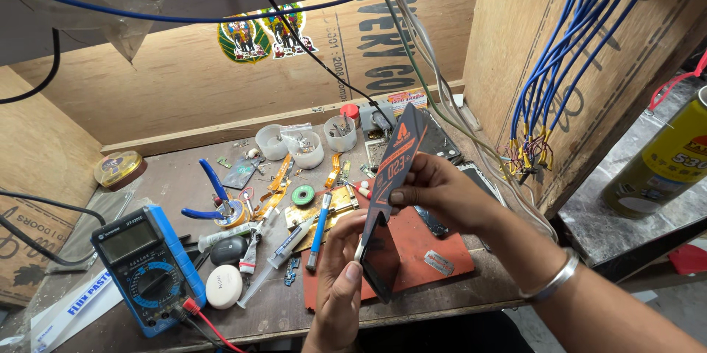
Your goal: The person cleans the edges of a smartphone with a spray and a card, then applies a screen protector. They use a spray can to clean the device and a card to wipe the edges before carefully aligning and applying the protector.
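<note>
On the cluttered worktop (184, 176), walled by plywood panels (515, 36) at the far side and the right, a red mat (420, 250) lies at the near centre. Bundled blue wires (582, 36) hang down the right panel, and a yellow spray can (666, 165) stands on a grey ledge at the far right.

At the near left, a blue multimeter (147, 268) lies face up with a red lead plugged in at its near edge. Just right of it lie a white oval case (223, 286) and a dark oval object (228, 250).

Above the mat, both hands hold a black film sheet (394, 169) with orange print, raised clear of the worktop and standing almost on edge. The right hand (442, 195) pinches the sheet's upper part between thumb and fingers; a metal bangle (549, 279) sits on that wrist. The left hand (340, 287) grips a dark phone (379, 257) at the sheet's lower end, thumb pressed on its near edge. Whether sheet and phone are joined cannot be told.

Farther left, blue-handled cutters (210, 195) rest beside a tape roll. A blue-barrelled tool (320, 228), a syringe (283, 250) and gold flex strips (280, 176) are strewn between the cutters and the mat. Three small white cups (305, 148) stand at the far centre, one holding small parts. A green ring (303, 195) lies near them.
</note>
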The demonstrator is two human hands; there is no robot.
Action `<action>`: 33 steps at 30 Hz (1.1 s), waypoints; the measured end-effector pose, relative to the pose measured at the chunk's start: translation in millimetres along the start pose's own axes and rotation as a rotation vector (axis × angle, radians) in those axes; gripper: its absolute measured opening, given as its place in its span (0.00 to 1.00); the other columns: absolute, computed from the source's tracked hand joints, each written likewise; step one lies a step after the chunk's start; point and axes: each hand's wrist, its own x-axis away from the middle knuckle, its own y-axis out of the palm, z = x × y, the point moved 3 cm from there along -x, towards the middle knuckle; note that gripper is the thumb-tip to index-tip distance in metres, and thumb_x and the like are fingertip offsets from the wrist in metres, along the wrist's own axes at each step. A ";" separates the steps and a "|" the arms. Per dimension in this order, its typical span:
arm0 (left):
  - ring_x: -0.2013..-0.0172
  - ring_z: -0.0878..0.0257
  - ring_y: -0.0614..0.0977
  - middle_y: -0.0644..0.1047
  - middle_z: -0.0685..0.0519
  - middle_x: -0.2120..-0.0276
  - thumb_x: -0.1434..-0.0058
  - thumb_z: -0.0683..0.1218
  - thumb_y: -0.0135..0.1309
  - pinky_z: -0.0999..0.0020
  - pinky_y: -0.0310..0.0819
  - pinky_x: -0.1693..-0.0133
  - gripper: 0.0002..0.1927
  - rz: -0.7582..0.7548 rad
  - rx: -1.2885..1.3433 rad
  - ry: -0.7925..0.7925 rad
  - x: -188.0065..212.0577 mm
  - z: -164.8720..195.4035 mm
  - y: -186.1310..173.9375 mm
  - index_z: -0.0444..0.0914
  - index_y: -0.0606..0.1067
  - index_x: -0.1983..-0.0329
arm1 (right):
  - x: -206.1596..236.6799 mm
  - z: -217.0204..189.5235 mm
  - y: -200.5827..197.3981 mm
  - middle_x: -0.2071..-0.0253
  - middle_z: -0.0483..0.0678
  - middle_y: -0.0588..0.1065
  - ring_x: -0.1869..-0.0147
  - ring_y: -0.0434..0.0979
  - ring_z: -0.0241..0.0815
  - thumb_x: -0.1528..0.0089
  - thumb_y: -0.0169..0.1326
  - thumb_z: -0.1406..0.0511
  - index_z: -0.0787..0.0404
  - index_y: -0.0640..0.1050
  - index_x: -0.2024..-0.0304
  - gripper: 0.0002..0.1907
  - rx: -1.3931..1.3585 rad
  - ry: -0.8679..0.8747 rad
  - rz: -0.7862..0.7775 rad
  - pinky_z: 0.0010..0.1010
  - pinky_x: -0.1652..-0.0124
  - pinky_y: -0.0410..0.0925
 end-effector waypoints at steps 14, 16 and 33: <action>0.38 0.53 0.71 0.71 0.41 0.41 0.42 0.56 0.49 0.58 0.58 0.34 0.35 0.099 0.150 -0.051 -0.7 -14.5 5.0 0.34 0.63 0.34 | 21.6 36.7 6.9 0.54 0.47 0.81 0.50 0.80 0.38 0.37 0.60 0.68 0.63 0.78 0.47 0.16 -0.151 0.023 0.213 0.32 0.50 0.73; 0.37 0.53 0.71 0.71 0.41 0.41 0.42 0.56 0.49 0.58 0.58 0.34 0.35 0.133 0.157 -0.041 -2.2 -16.4 3.6 0.33 0.63 0.35 | 24.6 36.1 12.9 0.52 0.47 0.81 0.49 0.80 0.38 0.38 0.59 0.68 0.62 0.78 0.46 0.17 -0.192 0.043 0.245 0.33 0.48 0.73; 0.40 0.53 0.72 0.71 0.41 0.43 0.42 0.55 0.47 0.56 0.63 0.35 0.33 0.134 0.185 -0.036 -7.3 -13.8 5.5 0.33 0.64 0.38 | 35.5 44.5 19.8 0.50 0.47 0.80 0.45 0.80 0.40 0.38 0.58 0.70 0.61 0.77 0.45 0.18 -0.265 0.170 0.361 0.35 0.43 0.72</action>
